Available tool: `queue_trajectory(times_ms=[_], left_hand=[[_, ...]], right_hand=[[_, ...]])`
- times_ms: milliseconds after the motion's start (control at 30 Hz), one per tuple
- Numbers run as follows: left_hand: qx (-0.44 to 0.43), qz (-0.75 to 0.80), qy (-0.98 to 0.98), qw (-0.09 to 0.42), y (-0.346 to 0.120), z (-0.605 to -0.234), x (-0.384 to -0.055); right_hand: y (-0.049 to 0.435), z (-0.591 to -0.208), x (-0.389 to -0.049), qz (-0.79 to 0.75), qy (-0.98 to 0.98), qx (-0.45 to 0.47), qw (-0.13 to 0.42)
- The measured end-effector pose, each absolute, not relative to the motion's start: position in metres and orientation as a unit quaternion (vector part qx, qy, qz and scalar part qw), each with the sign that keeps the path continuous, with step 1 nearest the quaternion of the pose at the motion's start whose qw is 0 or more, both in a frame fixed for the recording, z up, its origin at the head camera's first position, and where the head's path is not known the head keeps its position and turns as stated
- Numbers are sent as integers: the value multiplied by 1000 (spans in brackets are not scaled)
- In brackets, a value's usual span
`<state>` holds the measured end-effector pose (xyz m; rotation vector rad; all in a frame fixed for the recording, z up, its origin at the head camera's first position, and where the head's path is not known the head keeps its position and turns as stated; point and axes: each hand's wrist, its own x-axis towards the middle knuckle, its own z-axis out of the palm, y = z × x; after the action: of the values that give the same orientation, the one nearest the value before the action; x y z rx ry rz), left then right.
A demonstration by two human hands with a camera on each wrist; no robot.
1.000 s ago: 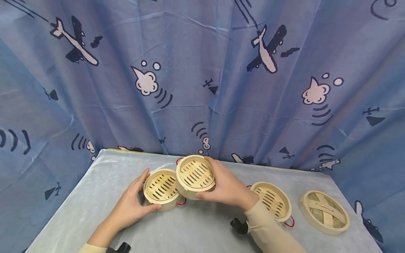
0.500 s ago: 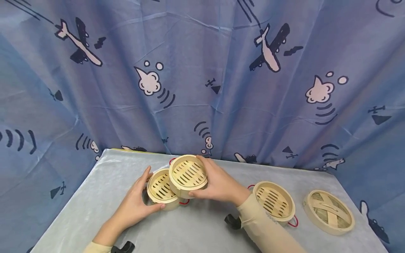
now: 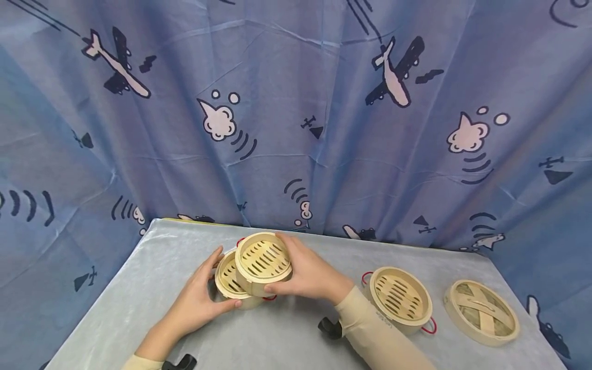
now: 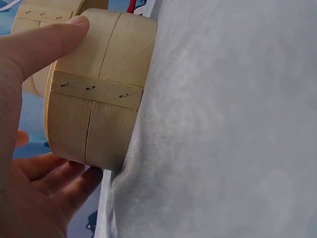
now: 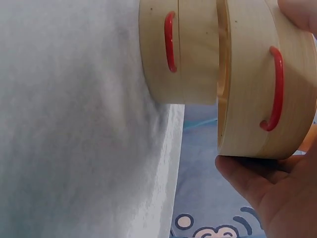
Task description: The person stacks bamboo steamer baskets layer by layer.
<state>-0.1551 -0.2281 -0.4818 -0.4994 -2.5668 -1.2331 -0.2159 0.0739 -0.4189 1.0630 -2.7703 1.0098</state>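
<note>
My right hand (image 3: 312, 270) grips a round bamboo steamer basket (image 3: 263, 259) with a slatted floor, thumb at its near side and fingers round its far side. That basket sits raised and off to the right over a second steamer basket (image 3: 227, 277), which stands on the table and is partly hidden beneath it. In the right wrist view, the held basket (image 5: 247, 89) has a red handle and overlaps the rim of the lower basket (image 5: 195, 59). My left hand (image 3: 196, 300) holds the lower basket, thumb (image 4: 54, 39) against its stapled wall and fingers around the other side.
To the right on the grey cloth-covered table (image 3: 277, 339) stands a third steamer basket (image 3: 401, 298) with red handles. A woven bamboo lid (image 3: 482, 313) lies beyond it near the right edge. A blue curtain (image 3: 277, 128) with printed planes hangs behind the table.
My right hand has carried the upper basket leftward, and lately a little lower, so it covers more of the lower basket. The left hand stays around the lower basket.
</note>
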Motion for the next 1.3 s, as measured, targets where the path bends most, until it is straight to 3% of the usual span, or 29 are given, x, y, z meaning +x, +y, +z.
queue_trajectory(times_ms=[1033,1300], left_hand=[[-201,-464,-853,129,-233,-481,-161],[-182,-465,-860,102,-231,-480,-157]], right_hand=[[33,-416,-215,285,-888,360,5],[28,-420,-211,270,-899,346,0]])
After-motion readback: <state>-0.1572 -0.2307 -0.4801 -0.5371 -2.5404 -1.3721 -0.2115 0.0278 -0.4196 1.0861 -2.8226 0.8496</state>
